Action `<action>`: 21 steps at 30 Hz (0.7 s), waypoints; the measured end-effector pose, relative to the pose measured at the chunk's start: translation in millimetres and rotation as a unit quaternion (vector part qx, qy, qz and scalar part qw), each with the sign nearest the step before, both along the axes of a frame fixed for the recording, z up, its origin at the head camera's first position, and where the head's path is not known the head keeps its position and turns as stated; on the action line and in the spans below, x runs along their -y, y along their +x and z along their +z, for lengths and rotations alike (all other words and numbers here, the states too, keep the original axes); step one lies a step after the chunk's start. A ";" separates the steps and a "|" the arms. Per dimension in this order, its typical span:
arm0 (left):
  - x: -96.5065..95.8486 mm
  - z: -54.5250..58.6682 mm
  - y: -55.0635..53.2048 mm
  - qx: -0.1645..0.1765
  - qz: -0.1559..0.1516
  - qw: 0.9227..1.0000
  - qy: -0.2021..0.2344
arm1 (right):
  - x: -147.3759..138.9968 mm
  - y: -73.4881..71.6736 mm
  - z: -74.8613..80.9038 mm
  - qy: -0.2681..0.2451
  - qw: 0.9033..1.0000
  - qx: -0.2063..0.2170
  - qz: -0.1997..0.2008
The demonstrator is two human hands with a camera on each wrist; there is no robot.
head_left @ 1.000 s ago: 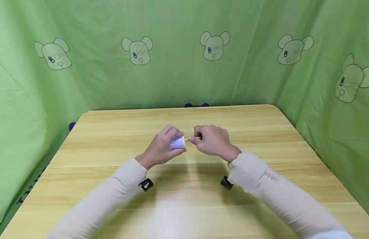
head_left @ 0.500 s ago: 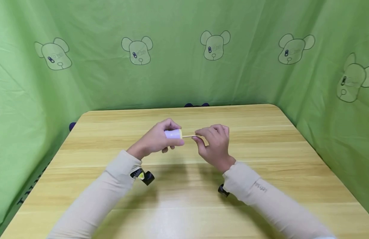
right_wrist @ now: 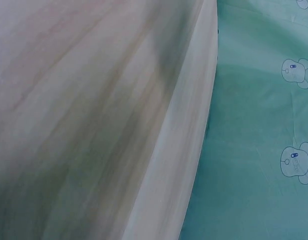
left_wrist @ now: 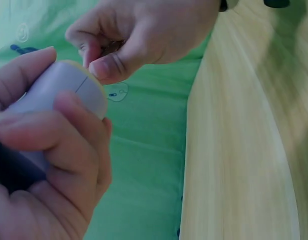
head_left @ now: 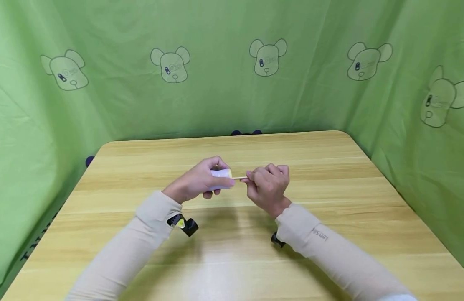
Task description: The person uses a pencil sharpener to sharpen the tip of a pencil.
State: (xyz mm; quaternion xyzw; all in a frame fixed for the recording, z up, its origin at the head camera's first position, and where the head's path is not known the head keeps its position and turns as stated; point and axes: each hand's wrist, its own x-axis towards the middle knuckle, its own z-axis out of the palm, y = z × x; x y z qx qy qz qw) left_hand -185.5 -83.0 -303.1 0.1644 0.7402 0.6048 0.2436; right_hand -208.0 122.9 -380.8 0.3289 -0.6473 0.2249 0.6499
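My left hand (head_left: 201, 179) grips a small lavender cylinder (head_left: 221, 172) with a yellow rim, held sideways above the table, its rimmed end toward my right hand. In the left wrist view the thumb and fingers wrap round the cylinder (left_wrist: 59, 82), and a thin dark line runs along its side. A thin light-brown stick (head_left: 239, 178) reaches from the rimmed end to my right hand (head_left: 268, 186), whose thumb and index finger pinch it, the other fingers curled in. How far the stick goes into the cylinder is hidden. The right wrist view shows neither hand.
Beneath both hands lies a light wood-grain table (head_left: 232, 267) with rounded far corners. A green curtain (head_left: 216, 104) printed with bear heads stands behind it and at both sides. Black wrist cameras (head_left: 189, 227) hang below the sleeves.
Left hand has rolled, bringing its thumb along the cylinder's near side. Right fingers straightened along the stick half a second ago and are curled again now. Both hands have shifted slightly.
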 end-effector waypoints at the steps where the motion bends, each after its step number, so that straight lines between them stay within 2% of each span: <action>1: -0.8 -0.6 0.4 -0.008 0.002 1.000 -0.005 | -0.3 0.6 0.0 0.002 1.000 0.006 -0.006; 5: -3.6 -1.8 1.7 -0.047 0.011 0.998 -0.033 | -2.1 3.8 3.8 0.020 0.998 0.047 -0.025; 8: -4.8 -4.8 1.1 -0.103 0.020 0.992 -0.073 | -4.9 8.1 8.7 0.048 0.991 0.122 -0.023; 9: -5.1 -6.0 0.9 -0.125 0.022 0.988 -0.088 | -6.6 9.9 10.8 0.064 0.985 0.157 -0.019; 10: -5.3 -7.5 0.6 -0.148 0.024 0.984 -0.101 | -8.1 12.1 14.1 0.080 0.975 0.205 -0.014; 11: -5.5 -9.3 0.2 -0.173 0.025 0.978 -0.114 | -9.4 14.5 18.4 0.097 0.959 0.266 -0.007; 12: -5.7 -11.2 -0.3 -0.198 0.024 0.972 -0.126 | -10.8 16.6 23.9 0.115 0.934 0.338 0.001; 13: -6.2 -12.6 -0.5 -0.222 0.023 0.965 -0.136 | -11.9 17.6 30.3 0.134 0.902 0.411 0.013; 14: -6.7 -14.2 -0.7 -0.241 0.019 0.960 -0.145 | -13.1 18.4 37.2 0.149 0.857 0.493 0.028; 16: -8.2 -17.4 -0.7 -0.268 0.008 0.950 -0.161 | -14.8 18.1 51.3 0.157 0.755 0.635 0.046; 17: -8.9 -18.7 -0.7 -0.278 0.002 0.946 -0.166 | -15.4 17.1 57.5 0.159 0.711 0.684 0.047; 18: -9.6 -19.8 -0.9 -0.282 -0.002 0.944 -0.169 | -16.3 15.9 62.8 0.162 0.677 0.716 0.046; 19: -10.0 -20.2 -0.9 -0.279 -0.004 0.946 -0.168 | -17.0 14.8 67.0 0.165 0.658 0.733 0.046; 20: -10.1 -19.7 -0.9 -0.270 -0.003 0.949 -0.162 | -17.6 14.2 69.9 0.166 0.653 0.738 0.044; 21: -10.0 -18.5 -1.1 -0.261 0.003 0.953 -0.154 | -18.0 14.1 72.3 0.164 0.662 0.730 0.038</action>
